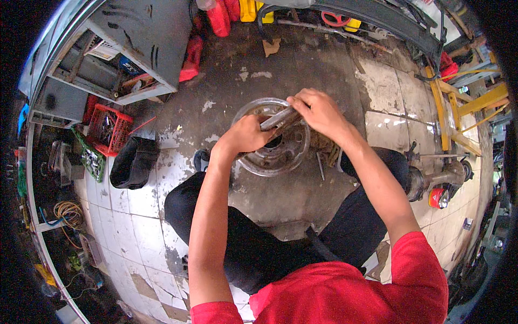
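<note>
In front of me a round metal wheel rim (272, 166) lies on the dark floor between my knees, its worn face turned up. Above it is a curved grey metal piece, like a brake shoe (277, 119), held tilted across the rim's centre. My left hand (251, 133) is closed round its lower left end. Gripping the upper right end is my right hand (319, 112), its fingers bent over the far side. The two hands hide much of the piece and part of the rim. A thin pointed metal tool (321, 166) lies just right of the rim.
At left stand a grey metal cabinet (145, 38), a red crate (111, 129), a green crate (89, 154) and a black rubbery piece (134, 162). Red containers (218, 19) line the back. Right are a yellow stand (445, 116), a shaft-like metal part (437, 179) and a red can (437, 198).
</note>
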A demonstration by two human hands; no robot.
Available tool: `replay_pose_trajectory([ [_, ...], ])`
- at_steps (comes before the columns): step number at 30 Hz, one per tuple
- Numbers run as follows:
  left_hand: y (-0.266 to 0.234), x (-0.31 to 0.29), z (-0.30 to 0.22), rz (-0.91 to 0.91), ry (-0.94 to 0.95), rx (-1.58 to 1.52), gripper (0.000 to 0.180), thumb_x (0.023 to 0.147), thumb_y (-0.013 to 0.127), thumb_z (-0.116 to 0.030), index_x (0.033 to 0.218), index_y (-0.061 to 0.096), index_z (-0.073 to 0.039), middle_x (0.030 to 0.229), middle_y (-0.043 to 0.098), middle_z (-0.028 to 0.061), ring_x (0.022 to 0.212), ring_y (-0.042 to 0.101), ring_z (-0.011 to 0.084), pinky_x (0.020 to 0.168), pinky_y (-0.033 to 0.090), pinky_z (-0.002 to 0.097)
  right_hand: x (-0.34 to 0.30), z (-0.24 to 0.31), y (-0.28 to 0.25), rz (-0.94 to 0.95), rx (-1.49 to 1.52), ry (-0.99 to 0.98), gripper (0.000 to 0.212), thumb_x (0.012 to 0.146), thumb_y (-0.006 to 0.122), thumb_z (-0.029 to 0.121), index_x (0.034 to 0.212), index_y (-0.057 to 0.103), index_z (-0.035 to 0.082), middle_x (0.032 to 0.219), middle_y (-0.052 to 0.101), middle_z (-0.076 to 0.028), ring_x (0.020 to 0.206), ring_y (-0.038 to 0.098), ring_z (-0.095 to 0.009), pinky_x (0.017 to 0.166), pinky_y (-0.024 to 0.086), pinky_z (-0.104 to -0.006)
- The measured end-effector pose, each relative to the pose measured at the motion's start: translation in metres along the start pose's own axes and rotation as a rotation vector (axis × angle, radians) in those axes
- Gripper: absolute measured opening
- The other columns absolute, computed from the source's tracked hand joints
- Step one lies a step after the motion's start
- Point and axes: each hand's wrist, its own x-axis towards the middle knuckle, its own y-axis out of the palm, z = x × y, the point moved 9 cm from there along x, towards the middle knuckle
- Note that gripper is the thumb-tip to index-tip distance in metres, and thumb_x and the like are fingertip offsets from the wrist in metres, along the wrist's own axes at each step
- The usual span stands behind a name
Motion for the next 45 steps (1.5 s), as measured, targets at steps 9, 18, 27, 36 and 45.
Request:
replay_pose_trajectory([
  [9, -0.002, -0.002, 0.002, -0.002, -0.05, -0.005, 0.045, 0.084, 0.067, -0.031, 0.122, 0.069, -0.005, 0.109, 0.069, 0.0288, 0.106, 0.065, 0.0449, 0.092, 0.051, 0.0495, 0.006, 0.002, 0.009, 0.056, 0.003, -0.171, 0.024, 0.095, 0.065, 0.029, 0.098, 0.075, 0.007, 0.097, 0.071, -0.011, 0.099, 0.066, -0.03, 0.092, 0.048, -0.0397],
  [18, -0.002, 0.003, 0.002, 0.0, 0.032, -0.05, 0.042, 0.087, 0.07, -0.027, 0.123, 0.068, -0.005, 0.104, 0.072, 0.0266, 0.101, 0.071, 0.0374, 0.088, 0.054, 0.0449, -0.002, 0.018, 0.012, -0.054, 0.08, -0.212, 0.02, 0.093, 0.069, 0.022, 0.1, 0.074, 0.004, 0.099, 0.073, -0.011, 0.101, 0.065, -0.029, 0.092, 0.048, -0.0398],
  [27, -0.006, 0.006, 0.004, -0.008, 0.006, -0.07, 0.04, 0.087, 0.07, -0.026, 0.119, 0.068, -0.001, 0.104, 0.073, 0.024, 0.098, 0.072, 0.0354, 0.086, 0.054, 0.0438, 0.008, -0.002, 0.012, -0.068, 0.043, -0.17, 0.023, 0.091, 0.07, 0.03, 0.093, 0.076, 0.007, 0.096, 0.073, -0.009, 0.099, 0.064, -0.029, 0.093, 0.043, -0.0412],
  [36, -0.01, 0.002, -0.003, -0.026, -0.038, -0.071, 0.039, 0.086, 0.07, -0.026, 0.118, 0.07, -0.002, 0.105, 0.074, 0.0221, 0.099, 0.072, 0.0334, 0.087, 0.054, 0.0423, 0.01, -0.026, 0.007, 0.035, 0.22, 0.061, 0.027, 0.094, 0.07, 0.029, 0.1, 0.076, 0.003, 0.095, 0.072, -0.014, 0.096, 0.067, -0.031, 0.087, 0.049, -0.0414],
  [45, -0.007, 0.004, 0.006, -0.027, -0.022, -0.07, 0.041, 0.087, 0.07, -0.029, 0.117, 0.069, -0.001, 0.105, 0.073, 0.0245, 0.099, 0.072, 0.0354, 0.087, 0.054, 0.0424, 0.012, -0.041, 0.01, 0.055, 0.245, 0.063, 0.024, 0.094, 0.069, 0.026, 0.098, 0.074, 0.003, 0.094, 0.072, -0.014, 0.093, 0.066, -0.032, 0.085, 0.049, -0.0412],
])
